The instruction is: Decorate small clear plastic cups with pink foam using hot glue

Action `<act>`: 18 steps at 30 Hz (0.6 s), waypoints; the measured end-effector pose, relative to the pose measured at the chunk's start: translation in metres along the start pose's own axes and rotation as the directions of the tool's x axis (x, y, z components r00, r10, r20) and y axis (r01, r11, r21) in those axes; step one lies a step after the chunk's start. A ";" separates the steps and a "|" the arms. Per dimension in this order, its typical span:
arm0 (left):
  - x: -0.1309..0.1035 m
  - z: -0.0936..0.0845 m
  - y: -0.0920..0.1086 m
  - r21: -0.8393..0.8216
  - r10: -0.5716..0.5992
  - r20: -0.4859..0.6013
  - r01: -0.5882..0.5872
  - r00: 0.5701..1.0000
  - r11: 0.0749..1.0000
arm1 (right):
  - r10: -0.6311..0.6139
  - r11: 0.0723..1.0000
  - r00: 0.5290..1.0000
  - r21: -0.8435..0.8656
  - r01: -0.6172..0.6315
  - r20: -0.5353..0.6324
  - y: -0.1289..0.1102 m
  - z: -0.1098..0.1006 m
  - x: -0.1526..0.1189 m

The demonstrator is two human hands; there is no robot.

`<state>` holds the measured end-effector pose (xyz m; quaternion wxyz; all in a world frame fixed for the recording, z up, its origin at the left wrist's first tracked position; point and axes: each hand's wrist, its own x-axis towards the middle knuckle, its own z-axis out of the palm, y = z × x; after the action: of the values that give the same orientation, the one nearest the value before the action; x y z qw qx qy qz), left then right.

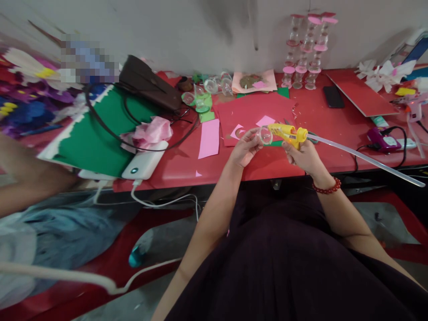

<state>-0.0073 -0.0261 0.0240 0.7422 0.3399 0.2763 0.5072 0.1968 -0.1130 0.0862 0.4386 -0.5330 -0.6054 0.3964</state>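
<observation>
Between the thumb and fingers of my left hand (246, 147) is a small clear plastic cup (265, 136), its round rim facing me. My right hand (303, 155) is wrapped round a yellow hot glue gun (288, 133), whose nozzle meets or nearly meets the cup's rim; I cannot tell if they touch. A long translucent glue stick (364, 158) sticks out of the gun's back toward the right. Beneath the hands lie red sheets (257, 111) and cut pink paper pieces (265, 121).
Stacked clear cups with pink discs (314, 51) stand at the back. Green-based cups (201, 101), a brown bag (150, 82) and a white power bank (145, 160) are to the left. A black phone (333, 97) lies right. Another person's arm (30, 174) reaches in at far left.
</observation>
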 end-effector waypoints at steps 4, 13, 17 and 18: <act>0.000 0.000 0.000 0.007 0.003 0.009 -0.003 1.000 1.000 | -0.028 1.000 0.999 0.001 0.028 0.029 0.001 0.000 -0.001; -0.001 -0.001 0.001 0.036 -0.012 0.002 0.012 1.000 0.999 | 0.018 1.000 1.000 -0.014 -0.018 -0.022 0.003 -0.002 0.002; -0.001 -0.001 0.001 0.035 -0.002 -0.008 0.002 1.000 0.999 | 0.022 1.000 1.000 -0.002 -0.022 -0.015 0.002 -0.004 0.001; -0.001 -0.001 0.001 0.031 0.004 -0.007 -0.004 1.000 0.999 | 0.019 1.000 1.000 0.001 -0.019 -0.012 0.002 -0.004 0.000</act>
<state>-0.0093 -0.0264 0.0243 0.7347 0.3503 0.2861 0.5056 0.2016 -0.1123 0.0855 0.4387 -0.5409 -0.5973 0.3978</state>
